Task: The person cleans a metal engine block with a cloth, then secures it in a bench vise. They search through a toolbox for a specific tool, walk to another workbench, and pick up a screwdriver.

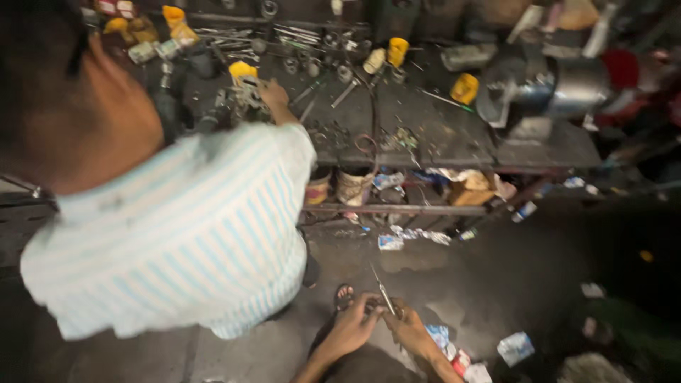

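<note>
Low over the littered floor (539, 269), left hand (352, 328) and right hand (409, 328) together pinch a thin metal tool (383, 292), apparently mid-adjustment; next calls for steady fingertip grip, while another person's hand (273, 93) works at the cluttered surface (454, 135).

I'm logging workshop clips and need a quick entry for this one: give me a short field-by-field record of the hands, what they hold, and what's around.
left hand: left hand, fingers closed on the thin metal tool
right hand: right hand, also gripping it, touching the left
held item: thin metal tool, slim shaft pointing up and away; kind too blurred to tell
co-worker: person in striped shirt, one hand on a metal part on the bench
bench: dark workbench strewn with tools and yellow cups
floor: concrete floor with scattered wrappers
</note>
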